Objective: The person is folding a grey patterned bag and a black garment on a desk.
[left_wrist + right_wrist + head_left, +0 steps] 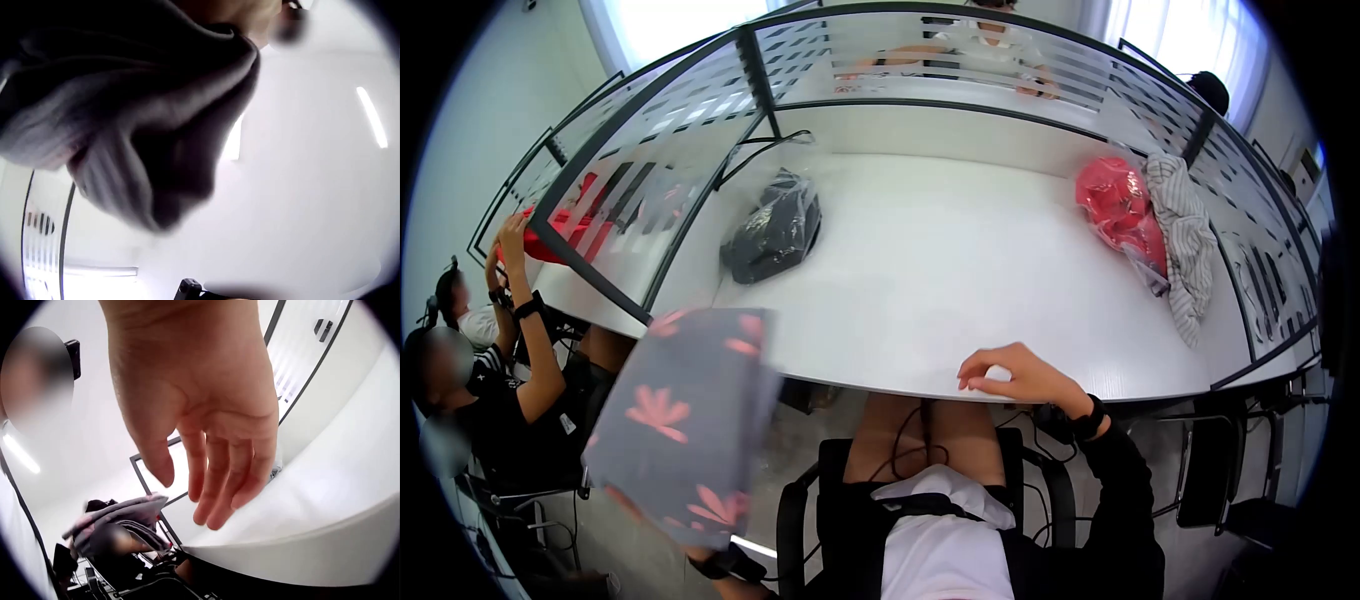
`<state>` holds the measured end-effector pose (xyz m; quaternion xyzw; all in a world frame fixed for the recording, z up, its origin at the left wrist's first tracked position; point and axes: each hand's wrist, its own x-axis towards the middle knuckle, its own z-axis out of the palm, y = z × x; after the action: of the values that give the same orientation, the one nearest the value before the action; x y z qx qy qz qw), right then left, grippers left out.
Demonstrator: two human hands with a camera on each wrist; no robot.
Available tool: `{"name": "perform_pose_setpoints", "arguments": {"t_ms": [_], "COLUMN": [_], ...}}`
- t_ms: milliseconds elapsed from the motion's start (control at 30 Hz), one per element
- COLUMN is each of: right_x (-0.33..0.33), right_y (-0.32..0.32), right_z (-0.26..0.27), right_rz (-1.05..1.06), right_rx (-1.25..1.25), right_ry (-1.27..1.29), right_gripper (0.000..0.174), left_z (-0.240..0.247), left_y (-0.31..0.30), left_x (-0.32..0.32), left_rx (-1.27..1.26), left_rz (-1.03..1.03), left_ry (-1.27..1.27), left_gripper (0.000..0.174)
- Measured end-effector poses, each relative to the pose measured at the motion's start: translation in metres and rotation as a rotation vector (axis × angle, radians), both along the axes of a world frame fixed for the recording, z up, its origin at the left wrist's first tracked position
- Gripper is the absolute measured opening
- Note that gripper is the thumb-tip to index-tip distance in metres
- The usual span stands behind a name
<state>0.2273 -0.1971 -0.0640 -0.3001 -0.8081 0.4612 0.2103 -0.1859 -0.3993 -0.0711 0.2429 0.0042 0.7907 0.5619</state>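
Note:
A folded grey cloth [685,420] with pink flowers hangs off the desk's front left side, slightly blurred. My left hand [632,507] holds it from below and is mostly hidden behind it. In the left wrist view the cloth [150,119] droops in dark folds, while the right wrist view shows its stacked layers [128,519] from the side. My right hand [1025,372] hovers at the desk's front edge, holding nothing. Its fingers are loosely bent, with the thumb apart from them, in the right wrist view.
On the white desk [920,260] lie a dark bundle in clear plastic [775,230] at left and a red bagged bundle [1115,205] beside a striped cloth [1180,235] at right. Dark-framed partitions [755,80] surround it. Another person [510,370] sits at the left.

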Motion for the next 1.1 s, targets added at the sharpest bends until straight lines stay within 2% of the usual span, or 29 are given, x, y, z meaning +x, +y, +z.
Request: {"name": "perform_pose_setpoints", "arguments": {"t_ms": [33, 100, 167, 200, 233, 267, 300, 367, 400, 467, 500, 567, 600, 767, 867, 900, 1000, 1033, 1100], "right_x": [-0.004, -0.009, -0.013, -0.013, -0.012, -0.011, -0.008, -0.002, 0.001, 0.006, 0.008, 0.013, 0.017, 0.026, 0.023, 0.022, 0.016, 0.015, 0.014], "right_y": [0.001, 0.003, 0.002, 0.002, 0.002, 0.003, 0.003, 0.003, 0.001, -0.001, -0.003, -0.007, -0.009, 0.004, 0.019, 0.025, 0.045, 0.053, 0.071], "right_z": [-0.006, -0.017, -0.018, -0.017, -0.016, -0.016, -0.019, -0.019, -0.018, -0.018, -0.018, -0.021, -0.021, -0.015, -0.011, -0.011, -0.002, -0.005, -0.003], "right_rz": [0.055, 0.151, 0.195, 0.196, 0.194, 0.188, 0.18, 0.159, 0.139, 0.112, 0.097, 0.072, 0.059, 0.173, 0.262, 0.306, 0.36, 0.353, 0.314], "right_rx": [-0.014, -0.033, -0.022, -0.027, -0.032, -0.034, -0.05, -0.115, -0.144, -0.145, -0.144, -0.176, -0.193, -0.214, -0.22, -0.196, -0.087, -0.056, -0.062], "right_ry": [-0.045, -0.121, -0.189, -0.174, -0.156, -0.138, -0.156, -0.148, -0.146, -0.118, -0.102, -0.098, -0.096, -0.159, -0.21, -0.225, -0.263, -0.243, -0.188], "right_gripper": [0.02, 0.023, 0.025, 0.025, 0.025, 0.025, 0.025, 0.025, 0.025, 0.024, 0.023, 0.022, 0.022, 0.024, 0.026, 0.028, 0.028, 0.027, 0.026], "left_z": [0.0, 0.017, 0.054, 0.053, 0.051, 0.053, 0.054, 0.042, 0.027, -0.03, -0.067, -0.117, -0.113, -0.117, -0.107, -0.108, -0.125, -0.123, -0.122], "left_y": [-0.005, -0.01, 0.011, 0.025, 0.042, 0.063, 0.091, 0.147, 0.173, 0.209, 0.216, 0.215, 0.209, 0.19, 0.189, 0.193, 0.214, 0.223, 0.233], "left_x": [0.004, 0.005, -0.018, -0.046, -0.077, -0.104, -0.135, -0.197, -0.227, -0.272, -0.282, -0.279, -0.266, -0.229, -0.212, -0.21, -0.235, -0.234, -0.237], "left_rx": [-0.296, -0.545, -0.433, -0.476, -0.395, -0.376, -0.412, -0.477, -0.5, -0.567, -0.578, -0.576, -0.732, -0.474, -0.521, -0.594, -0.526, -0.634, -0.683], "left_rz": [0.586, 1.139, 1.059, 1.511, 1.626, 1.743, 1.778, 1.706, 1.592, 1.186, 0.957, 0.753, 0.711, 1.081, 1.076, 1.117, 1.156, 1.11, 1.076], "left_ry": [0.287, 0.407, 0.083, 0.431, 0.419, 0.527, 0.758, 1.396, 1.748, 2.39, 2.592, 2.601, 2.398, 2.184, 2.188, 2.157, 2.218, 2.192, 2.18], "left_gripper": [0.078, 0.075, 0.074, 0.072, 0.067, 0.065, 0.062, 0.058, 0.056, 0.053, 0.051, 0.049, 0.051, 0.044, 0.04, 0.032, 0.028, 0.023, 0.023]}}
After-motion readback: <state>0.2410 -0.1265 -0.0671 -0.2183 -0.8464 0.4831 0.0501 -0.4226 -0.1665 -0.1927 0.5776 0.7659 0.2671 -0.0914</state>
